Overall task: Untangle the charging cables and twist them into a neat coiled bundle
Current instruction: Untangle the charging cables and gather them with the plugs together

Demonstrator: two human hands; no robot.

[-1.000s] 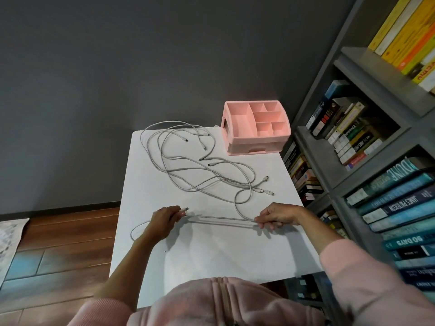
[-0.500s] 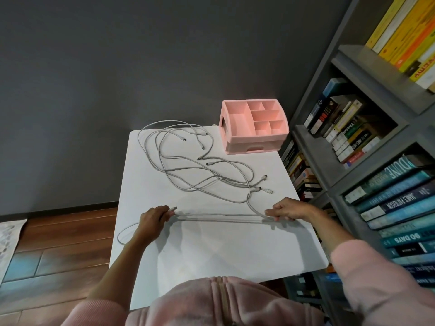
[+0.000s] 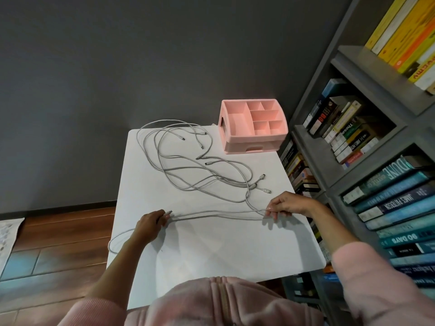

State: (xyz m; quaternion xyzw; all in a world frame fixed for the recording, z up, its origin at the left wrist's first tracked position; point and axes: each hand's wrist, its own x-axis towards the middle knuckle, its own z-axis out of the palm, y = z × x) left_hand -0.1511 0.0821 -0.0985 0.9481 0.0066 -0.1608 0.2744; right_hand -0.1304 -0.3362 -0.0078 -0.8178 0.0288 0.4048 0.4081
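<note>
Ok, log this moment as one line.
left hand: grips cable by plug | right hand: pinches same cable | other cables: tangled on table

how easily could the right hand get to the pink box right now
Probably yes: the pink box sits on the table beyond the right hand, with only flat cable ends between. But that hand pinches a cable, so it must let go first.

Spines of shelved books [image 3: 397, 204] read DUNE, JAMES PATTERSON and, upside down, seemingly 90 DAYS.
</note>
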